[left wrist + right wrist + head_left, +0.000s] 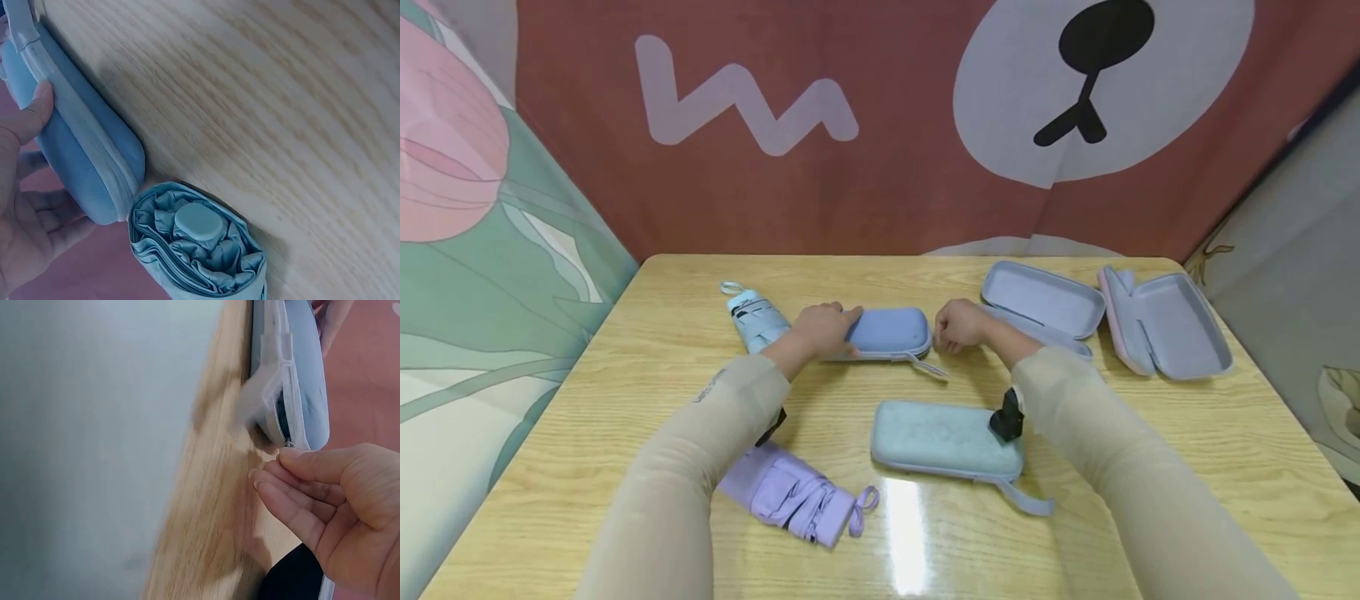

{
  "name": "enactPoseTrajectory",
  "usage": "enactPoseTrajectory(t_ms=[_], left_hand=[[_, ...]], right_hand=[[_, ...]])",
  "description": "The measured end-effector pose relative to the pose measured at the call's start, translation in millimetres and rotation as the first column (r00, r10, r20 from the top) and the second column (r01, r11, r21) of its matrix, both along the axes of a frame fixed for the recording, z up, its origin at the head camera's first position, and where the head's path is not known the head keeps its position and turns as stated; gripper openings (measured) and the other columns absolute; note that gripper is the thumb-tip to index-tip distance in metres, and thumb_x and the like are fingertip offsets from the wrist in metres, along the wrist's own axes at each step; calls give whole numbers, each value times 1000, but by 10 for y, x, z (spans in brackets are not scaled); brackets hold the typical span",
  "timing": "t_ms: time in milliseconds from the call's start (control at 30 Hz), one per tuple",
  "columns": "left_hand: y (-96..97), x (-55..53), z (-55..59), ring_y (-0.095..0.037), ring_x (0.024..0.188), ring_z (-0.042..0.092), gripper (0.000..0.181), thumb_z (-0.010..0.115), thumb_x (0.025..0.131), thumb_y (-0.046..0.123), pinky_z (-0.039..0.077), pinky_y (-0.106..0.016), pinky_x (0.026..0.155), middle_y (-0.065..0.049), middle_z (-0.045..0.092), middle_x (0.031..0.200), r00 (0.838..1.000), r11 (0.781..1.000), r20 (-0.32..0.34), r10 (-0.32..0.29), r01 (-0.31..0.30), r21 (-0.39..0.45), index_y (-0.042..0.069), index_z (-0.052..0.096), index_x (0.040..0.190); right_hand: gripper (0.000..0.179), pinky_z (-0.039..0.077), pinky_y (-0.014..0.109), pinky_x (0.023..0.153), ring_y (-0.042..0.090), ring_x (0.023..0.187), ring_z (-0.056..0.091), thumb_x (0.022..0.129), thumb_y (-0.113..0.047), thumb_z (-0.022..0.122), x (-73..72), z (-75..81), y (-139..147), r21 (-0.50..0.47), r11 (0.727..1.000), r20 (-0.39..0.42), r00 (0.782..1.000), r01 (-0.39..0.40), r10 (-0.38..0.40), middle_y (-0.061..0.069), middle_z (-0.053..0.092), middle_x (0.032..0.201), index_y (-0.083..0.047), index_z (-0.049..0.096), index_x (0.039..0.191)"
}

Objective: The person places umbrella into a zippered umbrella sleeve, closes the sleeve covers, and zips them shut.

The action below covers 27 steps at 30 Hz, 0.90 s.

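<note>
A blue zip case (pixel 891 331) lies at the middle of the table. My left hand (pixel 823 329) grips its left end; in the left wrist view the thumb lies on the zip band, with fingers round the far side. At the other end, my right hand (pixel 961 325) pinches the small zipper pull (pixel 289 444). The right wrist view shows a narrow dark gap in the zip there, and a pale wrist strap (pixel 257 390) hanging beside it. Close to the left hand is a folded light blue umbrella (pixel 756 321), its end near the case.
A mint green case (pixel 947 439) with a strap lies nearer me, between the forearms. A folded lilac umbrella (pixel 801 496) is by the left forearm. Two opened cases, one grey-blue (pixel 1045 298) and one pink-edged (pixel 1180 325), stand at the back right.
</note>
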<state>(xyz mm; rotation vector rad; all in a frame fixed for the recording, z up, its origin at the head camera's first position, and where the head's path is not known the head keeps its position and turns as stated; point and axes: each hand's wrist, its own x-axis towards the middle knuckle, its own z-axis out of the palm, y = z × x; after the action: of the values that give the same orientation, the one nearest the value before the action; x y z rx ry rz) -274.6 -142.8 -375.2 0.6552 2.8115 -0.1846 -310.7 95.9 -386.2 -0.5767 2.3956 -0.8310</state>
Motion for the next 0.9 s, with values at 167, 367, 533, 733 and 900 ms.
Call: enactPoseTrajectory(t_ms=[167, 367, 533, 733, 900], left_hand=[[12, 47, 4, -31, 104, 47, 77, 52, 78, 53, 41, -41, 79, -19, 46, 119, 1000, 999, 6, 23, -22, -31, 9, 27, 136], [23, 179, 22, -29, 101, 49, 80, 52, 76, 56, 42, -40, 78, -18, 50, 115, 999, 999, 23, 37, -36, -34, 5, 30, 134], [28, 295, 29, -27, 92, 53, 80, 54, 74, 57, 44, -38, 72, -15, 56, 104, 999, 999, 21, 43, -42, -33, 2, 36, 130], [66, 388, 66, -26, 86, 55, 74, 58, 72, 54, 45, -37, 68, -14, 59, 95, 998, 998, 36, 60, -60, -18, -2, 45, 120], [94, 433, 91, -25, 85, 55, 69, 61, 71, 52, 45, -36, 68, -13, 59, 96, 997, 998, 54, 58, -58, -1, -1, 50, 113]], right_hand=[[17, 49, 29, 55, 18, 59, 60, 78, 6, 51, 41, -38, 3, -21, 997, 12, 997, -79, 79, 8, 60, 65, -2, 62, 67], [17, 49, 29, 56, 17, 57, 59, 81, 3, 52, 181, -22, -49, 33, 993, -55, 992, -113, 115, 6, 60, 65, -1, 62, 69], [17, 47, 24, 53, 12, 53, 56, 81, 1, 54, 255, -12, -106, 73, 979, -112, 974, -188, 196, 1, 59, 63, -4, 64, 68], [17, 46, 23, 51, 12, 52, 56, 79, 3, 54, 314, -7, -153, 61, 984, -100, 979, -170, 176, 0, 59, 62, -3, 63, 66], [17, 46, 22, 52, 11, 50, 55, 78, 3, 54, 371, -19, -186, 45, 984, -85, 981, -174, 177, 1, 59, 63, -3, 62, 65]])
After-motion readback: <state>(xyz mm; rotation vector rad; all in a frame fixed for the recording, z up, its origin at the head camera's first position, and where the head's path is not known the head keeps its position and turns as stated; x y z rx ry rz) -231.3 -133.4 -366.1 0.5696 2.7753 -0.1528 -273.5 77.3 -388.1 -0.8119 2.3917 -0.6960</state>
